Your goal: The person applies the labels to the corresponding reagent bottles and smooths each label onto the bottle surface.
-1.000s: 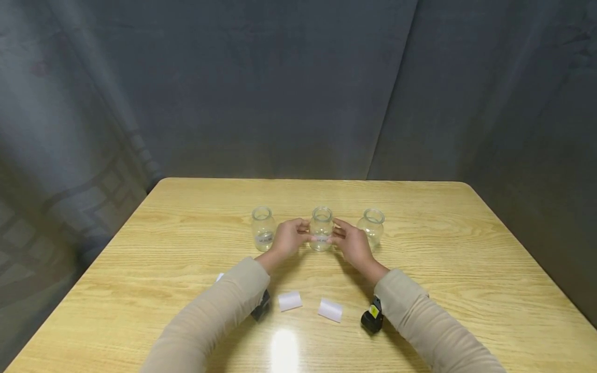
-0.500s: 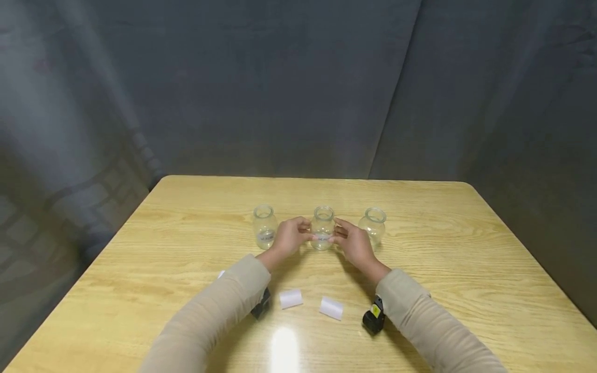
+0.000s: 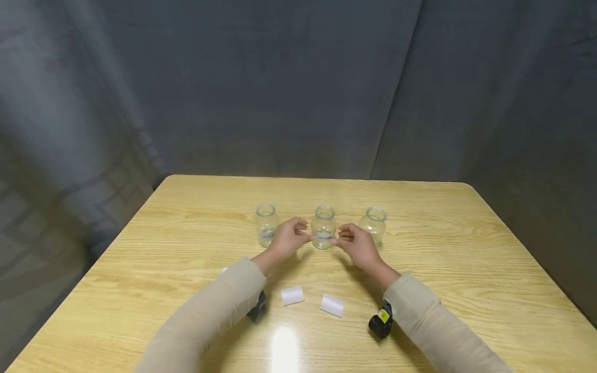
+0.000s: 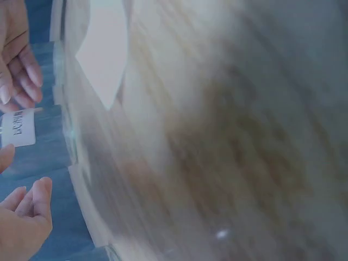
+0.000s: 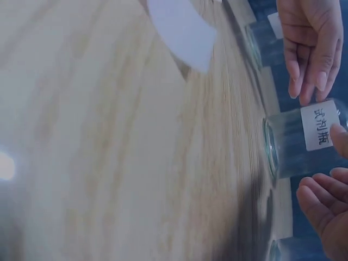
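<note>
A clear glass jar [image 3: 324, 224] stands upright in the middle of a row of three. It bears a white label [image 5: 319, 125] with dark handwritten characters. At its left side is my left hand [image 3: 288, 238], fingers loosely bent, thumb toward the label. My right hand [image 3: 358, 245] is at the other side, its thumb [image 5: 340, 139] overlapping the label's edge in the right wrist view and its other fingers apart from the glass. Another labelled jar [image 3: 267, 223] stands to the left, partly behind my left hand. The right jar [image 3: 374, 227] is partly hidden by my right hand.
Two curled white paper slips [image 3: 292, 296] lie on the wooden table [image 3: 448, 243] in front of the jars. A bit of white shows beside the left sleeve [image 3: 214, 311]. Black wrist cameras [image 3: 380, 323] hang under the wrists. A grey curtain [image 3: 280, 93] stands behind the table.
The fingers of my right hand have loosened from the middle jar and drawn slightly right, with the forearm following. My left fingers have eased off a little too. The jar stays in place.
</note>
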The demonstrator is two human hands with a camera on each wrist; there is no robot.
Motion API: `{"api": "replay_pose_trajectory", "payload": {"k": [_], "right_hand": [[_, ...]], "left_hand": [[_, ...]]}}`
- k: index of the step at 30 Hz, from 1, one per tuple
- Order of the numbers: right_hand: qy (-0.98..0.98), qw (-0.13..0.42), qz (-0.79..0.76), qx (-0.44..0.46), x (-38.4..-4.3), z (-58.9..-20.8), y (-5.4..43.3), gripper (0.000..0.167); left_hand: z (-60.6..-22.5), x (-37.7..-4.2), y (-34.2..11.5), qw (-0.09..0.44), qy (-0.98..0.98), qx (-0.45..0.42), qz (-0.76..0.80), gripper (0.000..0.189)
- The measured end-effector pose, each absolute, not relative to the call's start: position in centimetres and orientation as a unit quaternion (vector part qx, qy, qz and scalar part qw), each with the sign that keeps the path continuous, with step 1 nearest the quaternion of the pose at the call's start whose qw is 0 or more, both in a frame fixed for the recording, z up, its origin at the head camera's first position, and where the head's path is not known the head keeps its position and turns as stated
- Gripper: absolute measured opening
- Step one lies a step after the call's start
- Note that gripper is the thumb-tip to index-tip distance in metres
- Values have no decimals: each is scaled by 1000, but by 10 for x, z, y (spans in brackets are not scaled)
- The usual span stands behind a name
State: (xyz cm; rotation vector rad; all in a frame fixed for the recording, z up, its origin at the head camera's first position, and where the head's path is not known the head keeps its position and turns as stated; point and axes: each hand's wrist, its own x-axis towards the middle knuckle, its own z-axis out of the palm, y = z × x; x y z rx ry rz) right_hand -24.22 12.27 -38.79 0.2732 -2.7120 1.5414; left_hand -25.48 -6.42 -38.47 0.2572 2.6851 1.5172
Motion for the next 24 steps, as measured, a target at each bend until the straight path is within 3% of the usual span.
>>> {"api": "replay_pose_trajectory", "payload": {"k": [8,24], "right_hand": [[-867,9,493,73,-233,-389,122,34],[-830,-51,542,120,-218,-379,84,30]], "left_hand": [[-383,-244,-72,46,853,108,508,38],[-375,-207,-117,48,848,109,516,29]]}}
